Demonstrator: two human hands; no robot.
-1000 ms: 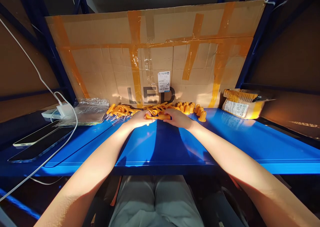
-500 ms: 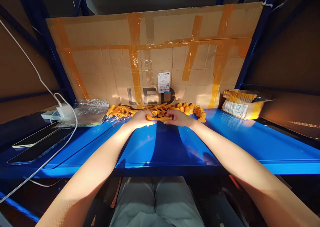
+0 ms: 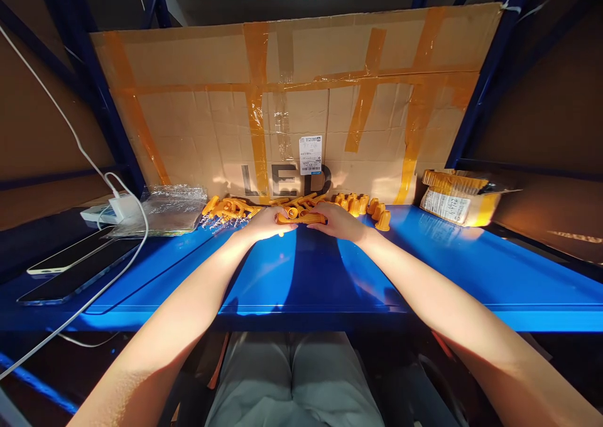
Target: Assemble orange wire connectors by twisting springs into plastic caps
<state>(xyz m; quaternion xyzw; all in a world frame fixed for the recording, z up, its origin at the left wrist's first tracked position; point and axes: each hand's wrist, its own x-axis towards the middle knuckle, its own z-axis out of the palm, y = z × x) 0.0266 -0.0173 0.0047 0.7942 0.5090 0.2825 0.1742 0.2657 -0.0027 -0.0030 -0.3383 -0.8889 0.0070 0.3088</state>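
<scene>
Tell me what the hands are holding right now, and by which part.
One long orange plastic piece, held crosswise in front of the pile: the left hand pinches its left end, the right hand its right end. Finer detail is too small to tell.

Left hand (image 3: 266,224): bare, fingers and wrist uncovered.
Right hand (image 3: 340,221): bare, as left.
Left forearm (image 3: 188,308): bare over full visible length.
Right forearm (image 3: 424,295): bare over full visible length.
Trousers (image 3: 292,377): light grey plain fabric, soft folds on both legs.
</scene>
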